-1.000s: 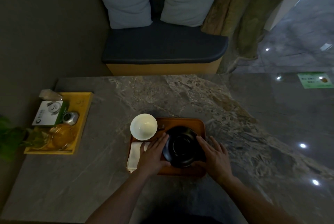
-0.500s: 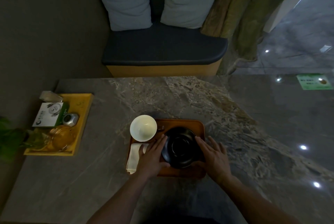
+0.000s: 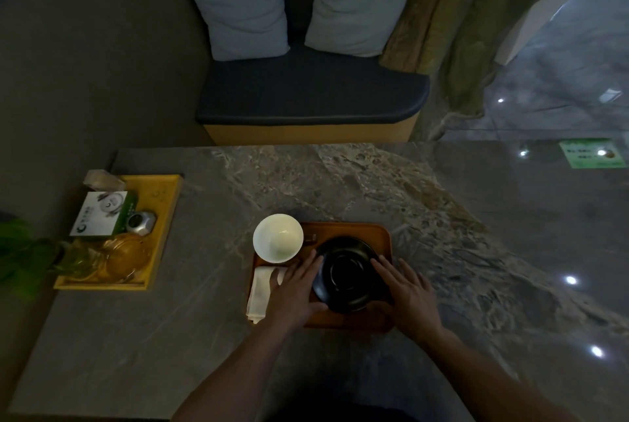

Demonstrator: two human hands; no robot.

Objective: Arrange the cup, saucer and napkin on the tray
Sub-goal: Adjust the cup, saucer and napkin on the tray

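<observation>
A brown tray (image 3: 347,229) lies on the marble table in front of me. A black saucer (image 3: 345,273) sits on its middle. My left hand (image 3: 294,289) presses against the saucer's left rim with its thumb at the front edge. My right hand (image 3: 406,295) lies flat against the right rim. A white cup (image 3: 278,237) stands upright and empty at the tray's far left corner. A folded white napkin (image 3: 260,292) lies along the tray's left side, partly under my left hand.
A yellow tray (image 3: 163,203) at the table's left edge holds a green-and-white box (image 3: 102,214), a small metal object (image 3: 141,222) and glassware (image 3: 124,256). A plant (image 3: 20,251) stands beside it. A cushioned bench (image 3: 306,94) stands beyond the table's far edge.
Both hands stay against the saucer's sides and have hardly shifted. Cup, napkin and tray are where they were.
</observation>
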